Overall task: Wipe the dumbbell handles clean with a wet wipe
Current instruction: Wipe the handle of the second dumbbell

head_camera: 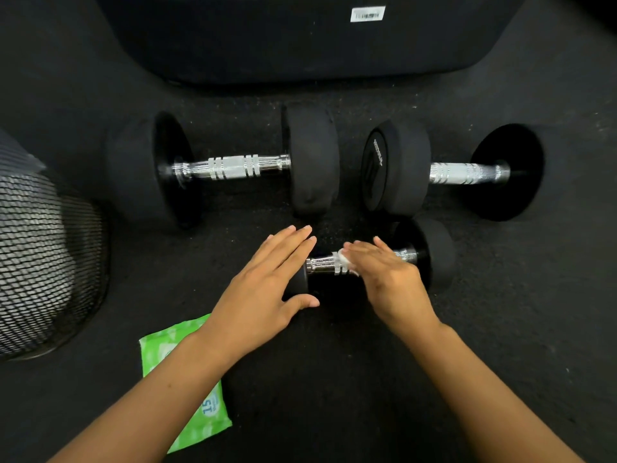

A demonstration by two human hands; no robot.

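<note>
Chrome-handled small dumbbell [430, 253] lying on floor [334, 379], nearest person | left hand [263, 289] flat, fingers spread, steadying its left head | right hand [389, 279] pressing white wet wipe [345, 259] on handle | green wipes pack [197, 419] beneath left forearm

Glossy metal handle [325, 264] (knurled)

The dumbbells [220, 168] have black ends and shiny silver handles with ringed bands. The wipe [344, 259] is white, the wipe packet [200, 419] bright green with a blue-and-white label. The mesh basket [43, 259] is black, the floor [334, 379] speckled black.
</note>
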